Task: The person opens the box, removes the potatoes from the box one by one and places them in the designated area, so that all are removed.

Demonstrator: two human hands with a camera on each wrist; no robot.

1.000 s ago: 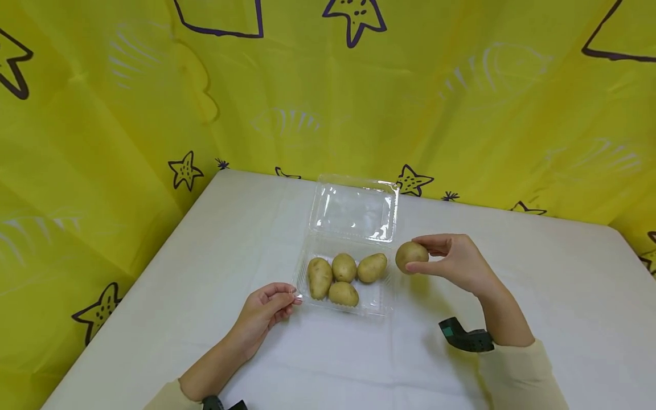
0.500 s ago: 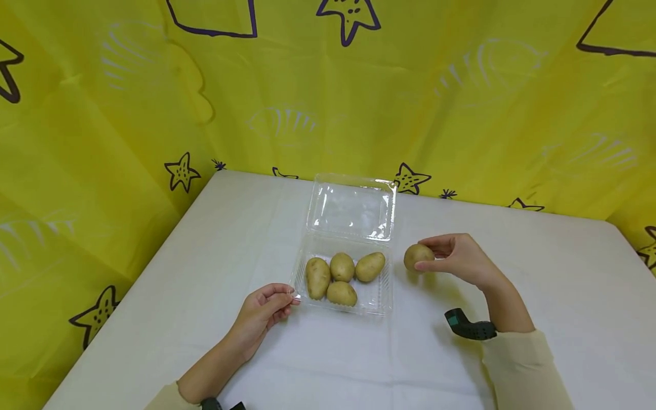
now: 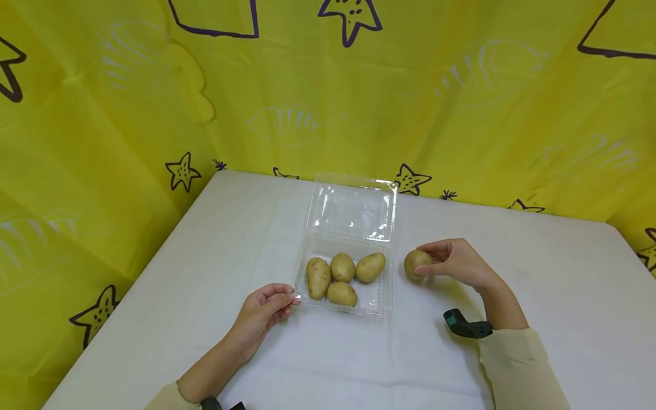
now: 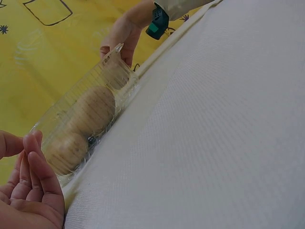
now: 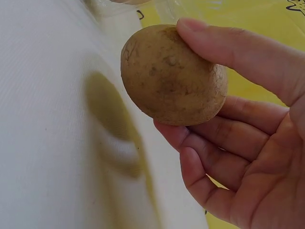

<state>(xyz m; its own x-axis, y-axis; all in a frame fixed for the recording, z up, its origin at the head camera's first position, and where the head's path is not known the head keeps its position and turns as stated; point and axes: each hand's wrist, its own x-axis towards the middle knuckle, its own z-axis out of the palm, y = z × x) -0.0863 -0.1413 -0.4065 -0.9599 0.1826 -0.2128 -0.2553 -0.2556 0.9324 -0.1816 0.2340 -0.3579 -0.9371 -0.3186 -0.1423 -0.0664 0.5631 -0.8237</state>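
Observation:
Between thumb and fingers, my right hand (image 3: 458, 265) holds a round potato (image 3: 417, 265) just right of a clear plastic container (image 3: 381, 304). In the right wrist view this potato (image 5: 171, 76) is slightly above the cloth, its shadow apart from it. My left hand (image 3: 266, 313) pinches the container's near left corner. Several potatoes lie inside: a long potato (image 3: 318, 278) at the left, a round potato (image 3: 342, 267) behind, a potato (image 3: 341, 294) in front and an oval potato (image 3: 370, 267) at the right. The hinged lid (image 3: 352, 210) lies folded back, away from me.
A white cloth (image 3: 318, 364) covers the table under everything. Behind and at the left hangs a yellow curtain (image 3: 328, 102) printed with stars and fish, meeting the table's far edge. Each wrist wears a dark camera band, such as the right band (image 3: 466, 326).
My right hand has carried its potato a little to the right, away from the container, then slightly lower. The left hand keeps its pinch on the container corner.

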